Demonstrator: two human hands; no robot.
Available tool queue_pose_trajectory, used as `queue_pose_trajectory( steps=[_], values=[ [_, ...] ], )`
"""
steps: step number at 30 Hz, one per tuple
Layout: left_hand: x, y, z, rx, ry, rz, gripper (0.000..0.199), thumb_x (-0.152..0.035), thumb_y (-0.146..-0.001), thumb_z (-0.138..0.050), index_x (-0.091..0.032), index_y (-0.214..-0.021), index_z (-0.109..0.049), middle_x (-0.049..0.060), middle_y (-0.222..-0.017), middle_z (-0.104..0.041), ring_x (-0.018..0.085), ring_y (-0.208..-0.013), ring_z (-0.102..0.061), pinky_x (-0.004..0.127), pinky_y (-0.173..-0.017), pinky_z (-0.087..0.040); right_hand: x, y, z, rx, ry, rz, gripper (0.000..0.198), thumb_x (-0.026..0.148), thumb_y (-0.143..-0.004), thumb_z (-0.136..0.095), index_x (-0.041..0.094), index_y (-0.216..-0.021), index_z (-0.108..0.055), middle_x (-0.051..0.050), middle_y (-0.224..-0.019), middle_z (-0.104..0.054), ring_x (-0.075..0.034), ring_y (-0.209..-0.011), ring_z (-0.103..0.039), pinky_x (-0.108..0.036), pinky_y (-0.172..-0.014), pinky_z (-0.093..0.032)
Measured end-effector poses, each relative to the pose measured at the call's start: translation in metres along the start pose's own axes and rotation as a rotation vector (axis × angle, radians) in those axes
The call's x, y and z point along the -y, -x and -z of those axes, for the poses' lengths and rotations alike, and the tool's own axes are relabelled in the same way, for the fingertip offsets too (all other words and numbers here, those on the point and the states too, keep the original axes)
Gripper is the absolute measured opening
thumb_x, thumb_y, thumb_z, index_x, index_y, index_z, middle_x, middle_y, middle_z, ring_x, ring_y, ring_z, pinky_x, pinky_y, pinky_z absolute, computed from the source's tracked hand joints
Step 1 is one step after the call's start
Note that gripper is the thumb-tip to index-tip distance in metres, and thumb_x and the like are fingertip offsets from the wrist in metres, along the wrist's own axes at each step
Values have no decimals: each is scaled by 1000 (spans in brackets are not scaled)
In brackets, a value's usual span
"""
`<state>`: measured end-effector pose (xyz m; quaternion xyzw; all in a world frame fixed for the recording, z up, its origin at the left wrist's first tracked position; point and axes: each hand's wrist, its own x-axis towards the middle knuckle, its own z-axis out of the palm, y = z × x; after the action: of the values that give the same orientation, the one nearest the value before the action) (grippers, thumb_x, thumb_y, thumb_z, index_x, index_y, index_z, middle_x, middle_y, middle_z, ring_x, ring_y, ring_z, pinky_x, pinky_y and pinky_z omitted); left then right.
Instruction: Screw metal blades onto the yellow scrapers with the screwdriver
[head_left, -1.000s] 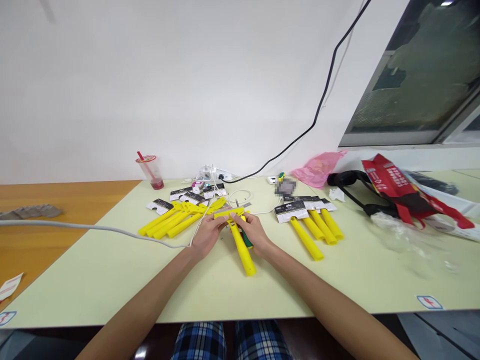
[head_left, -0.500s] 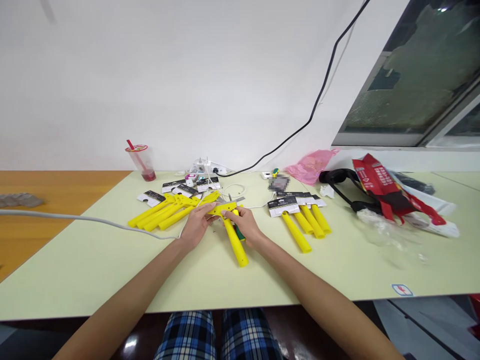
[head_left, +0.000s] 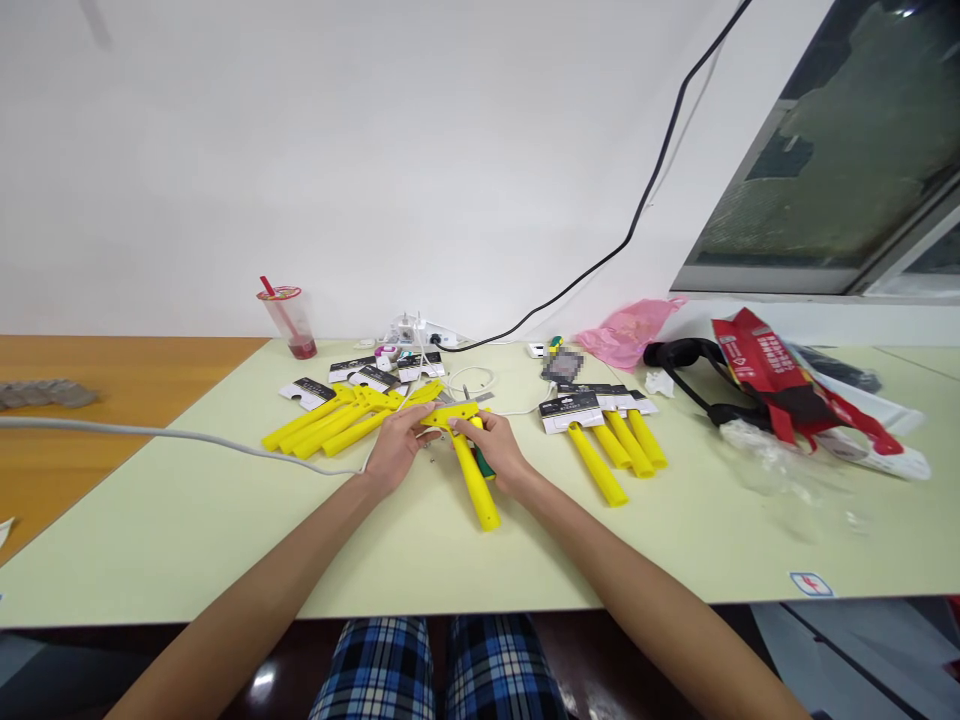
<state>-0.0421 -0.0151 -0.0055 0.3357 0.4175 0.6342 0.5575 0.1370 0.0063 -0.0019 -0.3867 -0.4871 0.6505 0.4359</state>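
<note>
A yellow scraper [head_left: 476,482] with a T-shaped head and a tubular handle is held between my two hands just above the table. My left hand [head_left: 395,447] is closed on the left end of its head, where a grey metal strip shows along the far edge. My right hand [head_left: 499,447] pinches the right side of the head and also has a green-and-yellow screwdriver [head_left: 484,464] tucked in its palm. Fingers hide most of the screwdriver. Left of my hands lie several yellow scrapers [head_left: 330,425], overlapping. A few tiny screws [head_left: 431,458] seem to lie beside my left fingers.
Several yellow handles [head_left: 598,465] with card labels [head_left: 571,411] lie on the right. More cards [head_left: 307,392] lie behind the scrapers. A cup [head_left: 294,325], power strip [head_left: 420,332], grey cable [head_left: 187,433], pink bag [head_left: 630,333], black headset-like object [head_left: 679,355] and red packaging [head_left: 772,375] surround the work area.
The view has shifted slightly, so everything appears a little displaced to the right. Both hands keep the same hold on the scraper, which has hardly moved relative to the table.
</note>
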Motion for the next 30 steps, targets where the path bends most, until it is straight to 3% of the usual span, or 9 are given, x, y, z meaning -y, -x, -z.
queue_pose_trajectory(
  steps=[6,18,24,27,30],
  values=[
    [-1,1,0,29,-20,-3,39,-45,-73,-98,-17,-99,-89,12,-117,-84,24,-102,-75,32,-83,-62,2,1,0,16,2,44,46,56,-66,-97,20,-86,-77,-2,-75,-75,-20,-68,-70,-29,-62,-52],
    [0,-1,3,50,-5,12,34,-41,-78,-96,-17,-101,-88,11,-121,-83,20,-95,-75,31,-79,-63,0,-2,1,5,17,48,45,55,-67,-98,22,-90,-79,-1,-82,-77,-22,-73,-74,-29,-60,-51],
    [2,-3,3,48,-42,3,35,-44,-78,-94,-18,-101,-87,13,-125,-81,23,-101,-75,33,-81,-63,0,-1,1,8,27,51,45,55,-67,-97,22,-93,-79,-1,-84,-76,-23,-74,-76,-30,-61,-51],
    [6,-3,4,14,-159,-109,40,-51,-84,-90,-20,-109,-84,13,-133,-79,28,-113,-74,37,-87,-63,1,-1,1,-2,26,64,44,56,-69,-96,22,-90,-78,-1,-80,-75,-23,-73,-74,-31,-62,-51],
    [9,0,4,-49,-450,-455,44,-51,-94,-83,-25,-129,-77,13,-140,-74,31,-125,-70,45,-99,-62,3,-2,1,-46,7,85,45,57,-69,-94,21,-91,-77,-3,-83,-76,-23,-73,-72,-31,-63,-52]
  ],
)
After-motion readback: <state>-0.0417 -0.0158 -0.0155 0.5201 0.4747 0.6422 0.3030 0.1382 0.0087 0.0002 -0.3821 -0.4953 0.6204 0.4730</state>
